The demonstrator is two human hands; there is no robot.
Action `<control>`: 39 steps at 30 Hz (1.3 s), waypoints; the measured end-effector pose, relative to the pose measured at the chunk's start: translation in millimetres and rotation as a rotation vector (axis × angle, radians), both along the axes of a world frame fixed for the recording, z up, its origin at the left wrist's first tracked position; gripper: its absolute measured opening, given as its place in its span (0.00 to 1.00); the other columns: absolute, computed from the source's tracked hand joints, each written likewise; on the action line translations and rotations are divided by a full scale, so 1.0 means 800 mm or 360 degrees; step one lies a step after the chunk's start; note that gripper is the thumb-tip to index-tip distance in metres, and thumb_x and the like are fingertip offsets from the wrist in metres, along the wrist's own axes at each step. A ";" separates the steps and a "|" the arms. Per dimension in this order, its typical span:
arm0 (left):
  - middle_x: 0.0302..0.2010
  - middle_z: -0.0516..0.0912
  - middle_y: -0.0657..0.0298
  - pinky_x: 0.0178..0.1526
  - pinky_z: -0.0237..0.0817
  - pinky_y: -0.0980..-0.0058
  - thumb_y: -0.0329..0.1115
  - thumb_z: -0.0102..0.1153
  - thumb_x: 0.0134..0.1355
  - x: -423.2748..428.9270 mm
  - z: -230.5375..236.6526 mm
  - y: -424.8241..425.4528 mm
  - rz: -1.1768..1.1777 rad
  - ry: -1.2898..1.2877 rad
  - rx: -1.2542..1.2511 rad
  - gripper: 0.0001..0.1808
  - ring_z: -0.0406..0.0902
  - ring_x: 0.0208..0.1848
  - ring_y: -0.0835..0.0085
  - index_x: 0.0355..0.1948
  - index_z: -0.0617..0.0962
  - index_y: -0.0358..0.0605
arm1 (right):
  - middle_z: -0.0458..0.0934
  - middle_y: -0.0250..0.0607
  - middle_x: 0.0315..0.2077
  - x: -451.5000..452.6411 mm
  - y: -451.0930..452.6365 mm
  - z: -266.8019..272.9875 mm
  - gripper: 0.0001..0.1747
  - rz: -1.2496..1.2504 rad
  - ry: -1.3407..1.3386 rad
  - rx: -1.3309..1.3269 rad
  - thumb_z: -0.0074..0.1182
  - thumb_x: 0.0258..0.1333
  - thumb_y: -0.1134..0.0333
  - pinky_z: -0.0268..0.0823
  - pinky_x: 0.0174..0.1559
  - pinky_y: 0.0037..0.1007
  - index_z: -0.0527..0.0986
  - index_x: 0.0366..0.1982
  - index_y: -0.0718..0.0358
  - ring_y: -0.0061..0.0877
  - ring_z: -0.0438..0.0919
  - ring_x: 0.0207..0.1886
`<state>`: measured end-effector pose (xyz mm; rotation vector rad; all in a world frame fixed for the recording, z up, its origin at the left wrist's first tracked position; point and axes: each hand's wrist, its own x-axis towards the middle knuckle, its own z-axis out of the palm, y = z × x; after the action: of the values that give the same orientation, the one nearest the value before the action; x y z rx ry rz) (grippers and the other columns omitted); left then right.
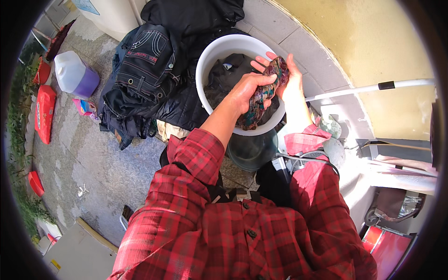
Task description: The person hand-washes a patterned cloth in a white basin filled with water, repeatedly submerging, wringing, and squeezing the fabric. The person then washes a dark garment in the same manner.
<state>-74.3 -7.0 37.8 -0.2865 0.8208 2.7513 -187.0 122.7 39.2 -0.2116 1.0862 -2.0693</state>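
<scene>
Above a round white bucket (205, 59), a bunched, multicoloured patterned cloth (259, 102) is held between both hands. My left hand (246, 90) grips its middle with the thumb across it. The cloth's upper end rests against the palm of my right hand (291, 78), whose fingers are partly extended; how firmly they press on it is hard to tell. Dark wet fabric (232, 75) lies in murky water inside the bucket. The cloth's lower end hangs over the bucket's near rim. Below that rim stands a dark green translucent basin (252, 150).
Dark jeans (143, 70) are piled on a black quilted jacket (182, 101) left of the bucket. Further left stand a plastic jug of purple liquid (75, 75) and a red bag (44, 113). A white pole (367, 89) leans at the right by the tiled wall.
</scene>
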 end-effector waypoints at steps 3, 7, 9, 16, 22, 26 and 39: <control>0.25 0.77 0.58 0.22 0.64 0.73 0.41 0.64 0.56 0.002 0.003 0.001 -0.0019 0.0038 -0.0095 0.17 0.72 0.17 0.69 0.35 0.77 0.37 | 0.75 0.61 0.44 0.003 -0.022 0.012 0.24 -0.0138 0.0116 0.0203 0.49 0.60 0.62 0.72 0.51 0.47 0.67 0.51 0.75 0.45 0.78 0.48; 0.26 0.77 0.60 0.22 0.65 0.74 0.38 0.63 0.56 -0.005 0.002 0.015 0.0060 0.0163 -0.0725 0.13 0.72 0.18 0.71 0.37 0.78 0.39 | 0.80 0.45 0.28 -0.009 -0.039 0.033 0.11 -0.0165 0.0680 0.1111 0.48 0.51 0.74 0.74 0.32 0.31 0.78 0.35 0.71 0.29 0.79 0.30; 0.31 0.81 0.52 0.28 0.69 0.70 0.39 0.60 0.54 -0.011 -0.003 0.022 -0.0040 0.0232 -0.1316 0.15 0.78 0.24 0.62 0.37 0.80 0.36 | 0.82 0.50 0.29 -0.011 -0.049 0.028 0.13 0.0011 0.1246 0.1758 0.50 0.48 0.74 0.74 0.37 0.37 0.80 0.36 0.68 0.36 0.82 0.32; 0.42 0.82 0.49 0.50 0.69 0.58 0.44 0.59 0.55 0.000 -0.022 0.048 0.0001 0.0174 -0.2386 0.22 0.79 0.46 0.51 0.46 0.78 0.39 | 0.82 0.54 0.37 -0.015 -0.064 -0.007 0.14 0.0398 0.1870 0.2773 0.53 0.45 0.68 0.73 0.44 0.42 0.80 0.35 0.67 0.47 0.81 0.38; 0.20 0.78 0.57 0.18 0.63 0.72 0.41 0.64 0.54 -0.005 -0.004 0.009 0.0156 0.0106 -0.1138 0.17 0.74 0.15 0.71 0.27 0.78 0.34 | 0.77 0.56 0.41 -0.033 -0.012 0.027 0.37 0.0318 0.0126 0.0679 0.48 0.60 0.39 0.71 0.46 0.48 0.70 0.50 0.70 0.44 0.78 0.45; 0.21 0.76 0.57 0.18 0.59 0.72 0.45 0.59 0.58 -0.005 -0.001 -0.013 0.0004 0.0029 -0.0143 0.19 0.68 0.12 0.70 0.33 0.78 0.35 | 0.66 0.66 0.56 -0.019 0.010 0.013 0.53 0.0181 -0.0014 0.0013 0.47 0.53 0.31 0.55 0.63 0.57 0.58 0.61 0.73 0.55 0.63 0.63; 0.20 0.74 0.57 0.21 0.59 0.70 0.55 0.44 0.65 -0.009 -0.022 -0.002 -0.0429 0.0325 0.0545 0.27 0.62 0.10 0.71 0.38 0.74 0.37 | 0.78 0.48 0.34 -0.008 -0.027 0.032 0.19 0.0151 0.0322 -0.0153 0.48 0.60 0.66 0.72 0.53 0.44 0.72 0.49 0.72 0.39 0.79 0.42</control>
<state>-81.3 -8.4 19.8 0.1626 0.3824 2.6276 -193.8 100.7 64.7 -0.5205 1.0744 -2.0487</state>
